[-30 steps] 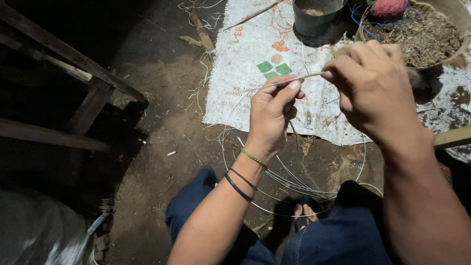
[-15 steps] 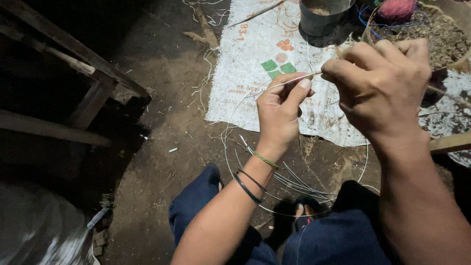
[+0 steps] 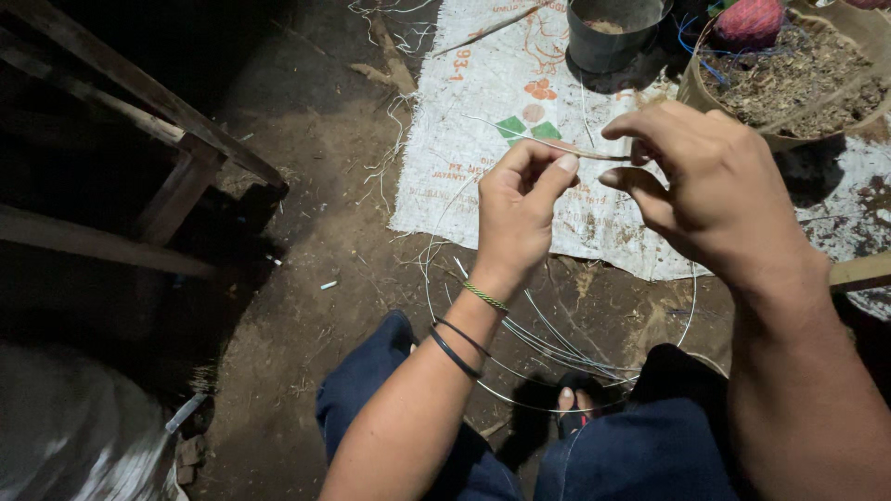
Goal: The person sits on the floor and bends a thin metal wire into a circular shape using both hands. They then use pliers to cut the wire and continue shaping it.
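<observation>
Left hand (image 3: 520,209) and right hand (image 3: 710,190) both pinched on thin strip (image 3: 557,147), held above woven sack (image 3: 483,139) edge; wire loops (image 3: 557,357) on dirt floor (image 3: 316,278) below.

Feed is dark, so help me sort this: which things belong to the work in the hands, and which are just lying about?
In use:
left hand
right hand
thin strip pinched between both
wire hoops over the knees

Lying about:
woven sack
metal pot
basket of debris
wooden frame

Probably a rural outdoor work spot, bare dirt floor (image 3: 306,269), woven sack mat (image 3: 520,111), rough wooden bench (image 3: 158,139)
</observation>
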